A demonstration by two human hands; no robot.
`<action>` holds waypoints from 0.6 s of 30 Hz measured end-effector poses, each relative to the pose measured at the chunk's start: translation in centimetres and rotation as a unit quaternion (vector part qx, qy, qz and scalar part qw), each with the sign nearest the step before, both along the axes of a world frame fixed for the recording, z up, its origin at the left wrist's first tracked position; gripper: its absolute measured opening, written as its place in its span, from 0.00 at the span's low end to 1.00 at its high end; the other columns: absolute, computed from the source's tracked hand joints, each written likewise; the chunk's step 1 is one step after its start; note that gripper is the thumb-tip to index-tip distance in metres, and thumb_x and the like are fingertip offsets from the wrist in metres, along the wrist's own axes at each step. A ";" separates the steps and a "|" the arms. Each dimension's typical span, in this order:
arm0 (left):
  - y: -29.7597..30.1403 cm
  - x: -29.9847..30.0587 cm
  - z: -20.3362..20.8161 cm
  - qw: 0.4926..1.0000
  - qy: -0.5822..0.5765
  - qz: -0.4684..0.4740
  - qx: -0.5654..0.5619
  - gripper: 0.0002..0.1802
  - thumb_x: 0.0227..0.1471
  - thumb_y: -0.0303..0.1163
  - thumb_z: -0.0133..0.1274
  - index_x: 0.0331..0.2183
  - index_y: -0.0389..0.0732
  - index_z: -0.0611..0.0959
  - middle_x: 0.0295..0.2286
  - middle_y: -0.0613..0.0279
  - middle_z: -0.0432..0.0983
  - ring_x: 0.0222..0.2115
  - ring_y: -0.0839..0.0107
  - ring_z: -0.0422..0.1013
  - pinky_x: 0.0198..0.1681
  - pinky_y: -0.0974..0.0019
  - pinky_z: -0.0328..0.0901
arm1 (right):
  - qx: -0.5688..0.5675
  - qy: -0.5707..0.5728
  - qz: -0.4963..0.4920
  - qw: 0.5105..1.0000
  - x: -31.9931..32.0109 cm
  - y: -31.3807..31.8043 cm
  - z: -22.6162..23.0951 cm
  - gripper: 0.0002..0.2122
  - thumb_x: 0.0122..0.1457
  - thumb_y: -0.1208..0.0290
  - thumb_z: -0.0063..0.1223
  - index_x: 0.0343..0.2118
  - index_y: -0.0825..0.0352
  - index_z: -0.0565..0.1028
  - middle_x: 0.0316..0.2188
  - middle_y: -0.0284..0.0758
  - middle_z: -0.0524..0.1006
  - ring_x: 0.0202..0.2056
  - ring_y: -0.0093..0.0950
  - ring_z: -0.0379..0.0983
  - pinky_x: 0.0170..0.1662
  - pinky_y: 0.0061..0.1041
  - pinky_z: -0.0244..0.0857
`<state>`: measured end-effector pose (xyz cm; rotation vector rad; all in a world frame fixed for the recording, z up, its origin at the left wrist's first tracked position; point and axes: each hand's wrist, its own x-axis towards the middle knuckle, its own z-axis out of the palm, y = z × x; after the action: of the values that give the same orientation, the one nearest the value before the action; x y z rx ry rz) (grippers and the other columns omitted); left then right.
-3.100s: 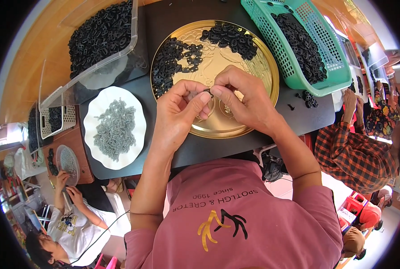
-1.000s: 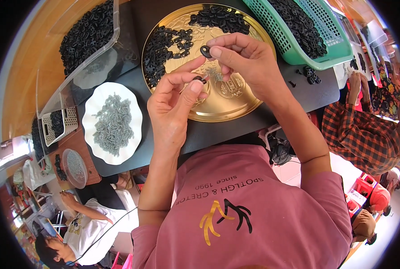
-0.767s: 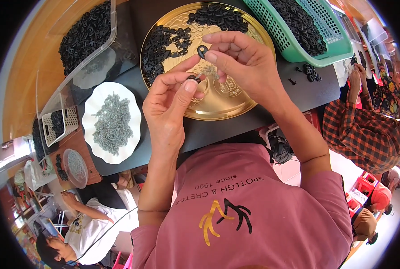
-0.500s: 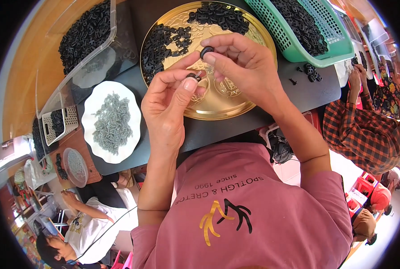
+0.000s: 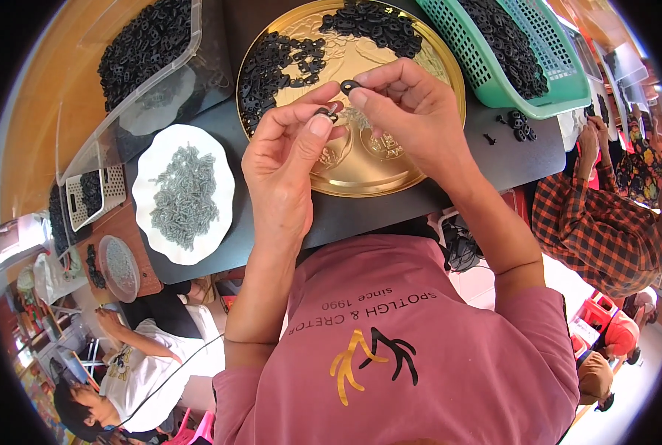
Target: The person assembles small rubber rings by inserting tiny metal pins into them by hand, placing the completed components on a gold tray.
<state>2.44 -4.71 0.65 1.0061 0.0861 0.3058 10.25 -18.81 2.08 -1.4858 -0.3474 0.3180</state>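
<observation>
Over a round gold tray [image 5: 390, 182], both my hands work close together. My left hand [image 5: 286, 156] pinches a small black plastic piece [image 5: 326, 113] between thumb and forefinger, with a thin silvery pin or screw standing up from it. My right hand [image 5: 416, 107] grips another black piece [image 5: 349, 87], rounded with a hole, by its edge. It is held just above and right of the left-hand piece, apart from it. On the tray lie one heap of black pieces [image 5: 375, 28] at the far side and another spread of black pieces [image 5: 268, 70] at the left.
Left of the tray, a white wavy-rimmed plate [image 5: 147, 226] holds many small silvery screws. A clear bin [image 5: 196, 26] of black pieces stands beyond it. A green basket [image 5: 479, 81] is at the far right, with loose black pieces [image 5: 520, 126] nearby. Other people sit on both sides.
The right-hand piece has turned, so its hole now faces up more plainly. Both hands keep their pinches and stay close together. The whole view has shifted slightly.
</observation>
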 end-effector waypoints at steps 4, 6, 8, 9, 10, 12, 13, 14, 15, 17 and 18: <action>0.0 0.0 -0.1 0.999 0.031 0.022 -0.011 0.09 0.54 0.26 0.54 0.37 0.33 0.76 0.40 0.52 0.75 0.33 0.77 0.72 0.39 0.74 0.69 | 0.056 0.046 0.027 0.997 0.1 -0.2 0.7 0.07 0.55 0.76 0.57 0.36 0.70 0.75 0.28 0.33 0.77 0.23 0.16 0.70 0.28 0.14 0.64; 0.2 -0.2 -0.3 0.998 0.067 0.011 -0.008 0.09 0.53 0.26 0.55 0.37 0.34 0.77 0.33 0.59 0.76 0.30 0.78 0.72 0.36 0.74 0.69 | 0.056 0.049 0.027 0.997 0.0 0.0 1.0 0.08 0.54 0.76 0.58 0.36 0.71 0.75 0.27 0.32 0.77 0.23 0.16 0.70 0.27 0.14 0.64; 0.3 -0.2 -0.4 0.998 0.065 0.009 -0.006 0.09 0.53 0.26 0.55 0.37 0.33 0.77 0.31 0.61 0.76 0.28 0.78 0.71 0.35 0.75 0.69 | 0.055 0.053 0.028 0.997 -0.2 0.1 1.1 0.08 0.54 0.75 0.59 0.35 0.72 0.75 0.25 0.32 0.76 0.23 0.15 0.70 0.26 0.14 0.64; 0.3 -0.2 -0.4 0.998 0.062 0.006 -0.004 0.09 0.53 0.27 0.55 0.37 0.33 0.77 0.29 0.62 0.76 0.27 0.79 0.71 0.34 0.75 0.68 | 0.052 0.051 0.031 0.997 -0.3 0.1 1.1 0.08 0.54 0.75 0.59 0.35 0.72 0.75 0.25 0.32 0.77 0.23 0.15 0.70 0.26 0.14 0.64; 0.3 -0.2 -0.3 0.998 0.063 0.007 -0.005 0.09 0.53 0.27 0.55 0.37 0.33 0.77 0.29 0.62 0.76 0.27 0.79 0.71 0.34 0.75 0.68 | 0.049 0.048 0.032 0.997 -0.3 0.1 1.1 0.08 0.54 0.75 0.59 0.35 0.72 0.76 0.25 0.32 0.77 0.23 0.15 0.70 0.27 0.14 0.64; 0.3 -0.2 -0.2 0.998 0.059 -0.005 -0.011 0.09 0.53 0.26 0.55 0.37 0.33 0.76 0.28 0.62 0.76 0.26 0.79 0.71 0.33 0.75 0.68 | 0.051 0.046 0.037 0.997 -0.4 0.1 1.0 0.08 0.54 0.75 0.59 0.35 0.72 0.76 0.25 0.32 0.77 0.23 0.15 0.70 0.27 0.14 0.64; 0.3 -0.1 -0.1 0.998 0.060 -0.004 -0.012 0.09 0.53 0.26 0.55 0.37 0.33 0.76 0.28 0.62 0.76 0.26 0.79 0.71 0.33 0.75 0.68 | 0.053 0.044 0.040 0.997 -0.4 0.1 1.0 0.08 0.54 0.75 0.59 0.35 0.72 0.76 0.25 0.32 0.77 0.23 0.15 0.70 0.27 0.13 0.64; 0.3 -0.1 0.0 0.998 0.060 -0.006 -0.013 0.09 0.53 0.26 0.55 0.37 0.33 0.76 0.27 0.62 0.76 0.26 0.79 0.71 0.33 0.75 0.68 | 0.052 0.044 0.041 0.997 -0.5 0.1 1.1 0.08 0.54 0.75 0.59 0.35 0.72 0.76 0.25 0.32 0.77 0.23 0.15 0.70 0.27 0.13 0.64; 0.4 -0.1 0.0 0.998 0.059 -0.009 -0.014 0.09 0.53 0.26 0.55 0.36 0.33 0.76 0.27 0.62 0.76 0.26 0.79 0.71 0.33 0.75 0.68 | 0.046 0.044 0.040 0.997 -0.5 0.1 1.2 0.08 0.54 0.75 0.59 0.35 0.72 0.76 0.25 0.32 0.77 0.23 0.15 0.70 0.27 0.13 0.64; 0.4 -0.1 0.0 0.998 0.063 -0.007 -0.013 0.09 0.53 0.26 0.55 0.36 0.33 0.76 0.27 0.62 0.76 0.26 0.79 0.71 0.32 0.75 0.68 | 0.040 0.043 0.041 0.997 -0.6 0.1 1.2 0.07 0.54 0.75 0.59 0.35 0.72 0.76 0.25 0.32 0.77 0.23 0.15 0.70 0.27 0.13 0.63; 0.4 -0.1 0.0 0.998 0.065 -0.007 -0.012 0.09 0.53 0.26 0.55 0.37 0.33 0.76 0.27 0.62 0.76 0.26 0.79 0.71 0.32 0.75 0.68 | 0.039 0.039 0.040 0.998 -0.6 0.1 1.2 0.07 0.54 0.75 0.59 0.34 0.72 0.76 0.25 0.32 0.77 0.23 0.15 0.70 0.27 0.13 0.63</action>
<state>2.32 -4.29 0.68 1.0025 0.2010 0.2264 9.61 -18.73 3.25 -1.3818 -0.3529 0.4216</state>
